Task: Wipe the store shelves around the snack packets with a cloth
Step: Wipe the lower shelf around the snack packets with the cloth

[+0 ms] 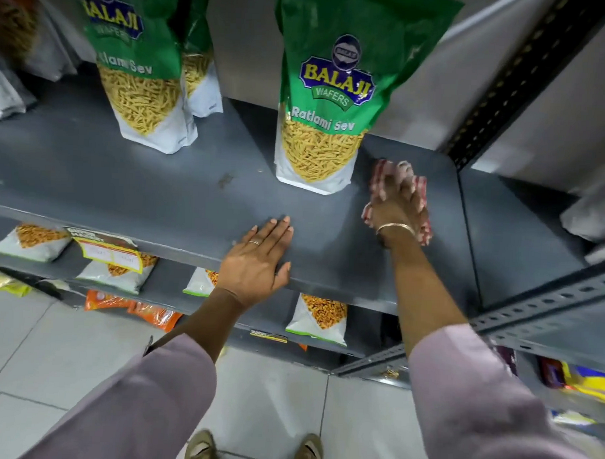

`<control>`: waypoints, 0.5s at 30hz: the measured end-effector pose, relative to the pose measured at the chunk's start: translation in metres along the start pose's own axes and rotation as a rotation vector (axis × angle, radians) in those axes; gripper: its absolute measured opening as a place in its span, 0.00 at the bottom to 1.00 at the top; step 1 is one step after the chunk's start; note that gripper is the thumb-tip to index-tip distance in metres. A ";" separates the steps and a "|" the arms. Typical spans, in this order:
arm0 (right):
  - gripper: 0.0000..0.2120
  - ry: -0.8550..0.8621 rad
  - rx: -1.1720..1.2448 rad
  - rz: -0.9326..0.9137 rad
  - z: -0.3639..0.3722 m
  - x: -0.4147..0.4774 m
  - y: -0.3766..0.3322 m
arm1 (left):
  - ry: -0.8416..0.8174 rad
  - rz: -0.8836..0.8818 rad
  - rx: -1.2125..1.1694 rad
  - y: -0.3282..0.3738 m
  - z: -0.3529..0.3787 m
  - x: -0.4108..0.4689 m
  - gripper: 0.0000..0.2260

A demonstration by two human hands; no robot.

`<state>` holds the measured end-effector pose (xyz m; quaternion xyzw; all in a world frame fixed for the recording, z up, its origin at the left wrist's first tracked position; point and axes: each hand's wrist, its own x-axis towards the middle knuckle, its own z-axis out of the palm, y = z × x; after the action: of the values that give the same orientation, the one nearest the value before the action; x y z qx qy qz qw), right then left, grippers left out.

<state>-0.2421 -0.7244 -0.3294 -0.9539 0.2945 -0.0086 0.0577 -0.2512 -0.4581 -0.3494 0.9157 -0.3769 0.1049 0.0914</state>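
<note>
A grey metal shelf (131,185) carries upright green-and-white Ratlami Sev snack packets. One packet (324,103) stands at centre right, another (142,76) at the left with a further packet behind it. My right hand (396,201) presses a red-and-white checked cloth (422,199) flat on the shelf, just right of the centre-right packet. My left hand (259,258) rests palm down on the shelf's front edge with fingers spread and holds nothing. A dark smudge (225,180) marks the shelf left of that packet.
A perforated metal upright (526,75) bounds the shelf on the right, with a neighbouring shelf (520,237) beyond it. Lower shelves hold more snack packets (317,319) and a yellow price label (111,255). Tiled floor (67,351) and my shoes lie below.
</note>
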 end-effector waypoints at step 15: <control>0.16 -0.543 0.471 -0.337 -0.091 -0.197 0.003 | -0.011 0.017 -0.160 -0.004 -0.009 -0.005 0.30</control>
<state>-0.4110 -0.6252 -0.2356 -0.9171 0.0977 0.1672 0.3485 -0.2524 -0.4498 -0.3425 0.9028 -0.3925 0.0701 0.1610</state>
